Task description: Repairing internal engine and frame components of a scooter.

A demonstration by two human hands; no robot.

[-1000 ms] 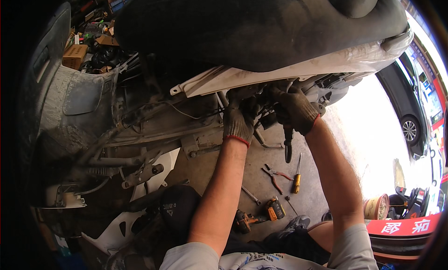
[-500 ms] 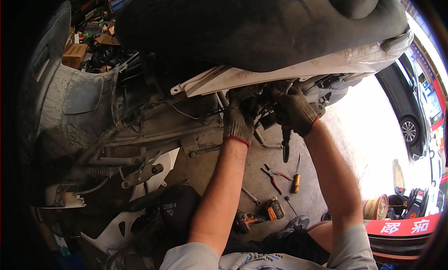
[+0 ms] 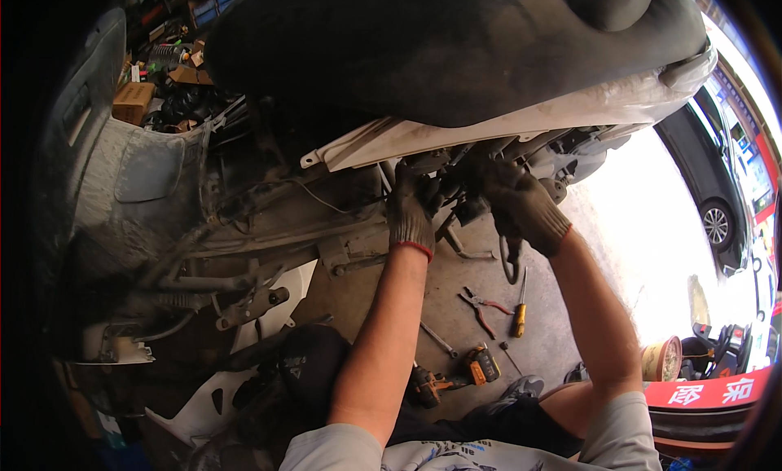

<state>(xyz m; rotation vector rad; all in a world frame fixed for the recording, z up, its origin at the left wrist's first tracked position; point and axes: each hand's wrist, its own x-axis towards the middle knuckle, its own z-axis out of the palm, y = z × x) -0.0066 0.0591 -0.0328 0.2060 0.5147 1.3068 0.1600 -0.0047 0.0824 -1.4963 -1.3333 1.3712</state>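
Both my hands wear dark, dirty work gloves with red cuff edges. They reach in under the white side panel [image 3: 456, 131] of a scooter, below its black seat [image 3: 391, 55]. My left hand [image 3: 412, 206] is closed among dark parts beneath the panel; what its fingers hold is in shadow. Just to its right, my right hand [image 3: 525, 200] is bent with curled fingers, and the thing in its grip cannot be made out. A dark loop, perhaps a hose [image 3: 510, 263], hangs below the right hand. Bare frame tubes [image 3: 277, 239] of the scooter run off to the left.
On the concrete floor lie pliers [image 3: 481, 310], a yellow-handled screwdriver [image 3: 520, 318], a wrench [image 3: 440, 341] and an orange-black cordless power tool [image 3: 444, 381]. A loose white panel [image 3: 195, 406] is at lower left. Cardboard boxes [image 3: 133, 102] stand far left, a dark car [image 3: 705, 178] far right.
My right hand has shifted slightly right and down, away from the left hand. The dark hanging piece below it has swung and now shows as a loop. The left hand stays almost in place.
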